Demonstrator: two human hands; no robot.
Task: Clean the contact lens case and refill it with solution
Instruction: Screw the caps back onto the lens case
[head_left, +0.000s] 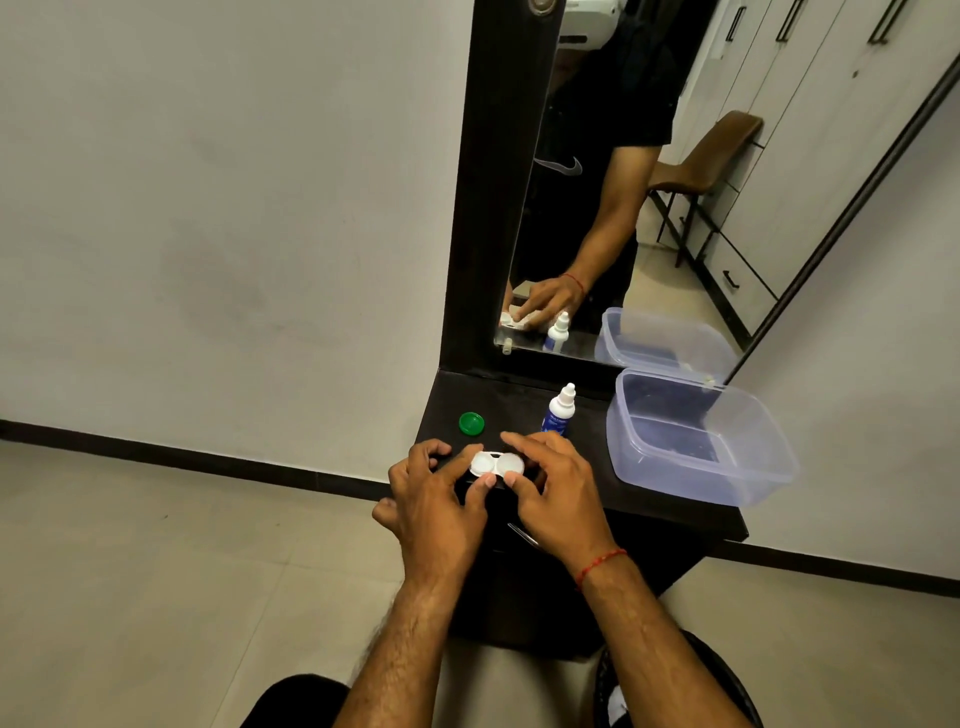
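- Head view: both hands are raised over the near edge of a dark tabletop (602, 460), which stands against a pale wall (208, 208) with a tall mirror (667, 249) behind it.
- The contact lens case (496, 464), white with two round wells side by side, is held between the two hands just above the tabletop's front part.
- The left hand (431, 499) grasps the left end of the case, thumb on the near side and forefinger curled over the far side.
- The right hand (556, 493) grasps the right end, its thumb pressed to the near rim and its forefinger reaching across the top; the other fingers are loosely bent.
- Whether the right well carries a cap cannot be told.
- A green cap (471, 423) lies flat on the tabletop, beyond the left hand and apart from the case.
- The solution bottle (558, 410), white with a blue label and its nozzle cap on, stands upright just beyond the right hand.
- A clear plastic container (701, 441) without a lid sits at the tabletop's right end, near the bottle but not touching it.
- A red thread (602, 561) circles the right wrist.
- The mirror reflects the bottle, the container and a hand.
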